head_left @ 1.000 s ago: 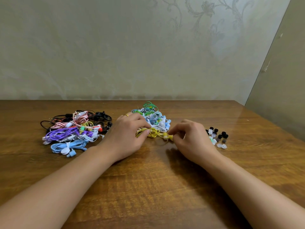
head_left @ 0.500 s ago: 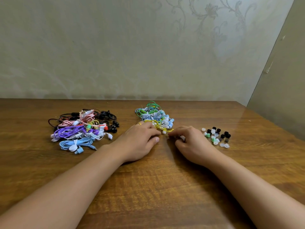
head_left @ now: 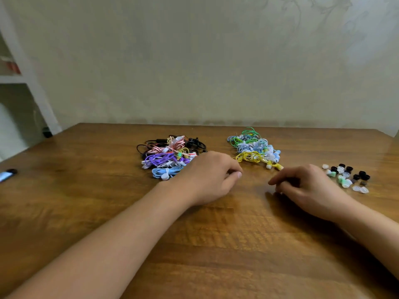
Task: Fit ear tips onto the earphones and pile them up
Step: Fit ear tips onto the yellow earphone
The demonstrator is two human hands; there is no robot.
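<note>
Two heaps of coiled earphones lie on the wooden table [head_left: 216,244]. The left pile [head_left: 167,156] is pink, purple, black and light blue; the right pile [head_left: 251,144] is green, blue and white. A yellow earphone set [head_left: 250,157] lies loose at the right pile's front edge. Loose ear tips [head_left: 345,175], black, white and green, are scattered at the right. My left hand [head_left: 211,175] rests on the table between the piles, fingers loosely curled, holding nothing I can see. My right hand [head_left: 306,186] lies between the yellow set and the ear tips, loosely curled and touching neither.
A small dark object [head_left: 7,173] lies near the table's left edge. A white shelf unit [head_left: 23,78] stands beyond the table at the left. A pale wall runs behind the table's far edge.
Both hands have let go of the yellow earphone set and drawn back toward me. The set stays at the front of the right pile. My view has swung to the left.
</note>
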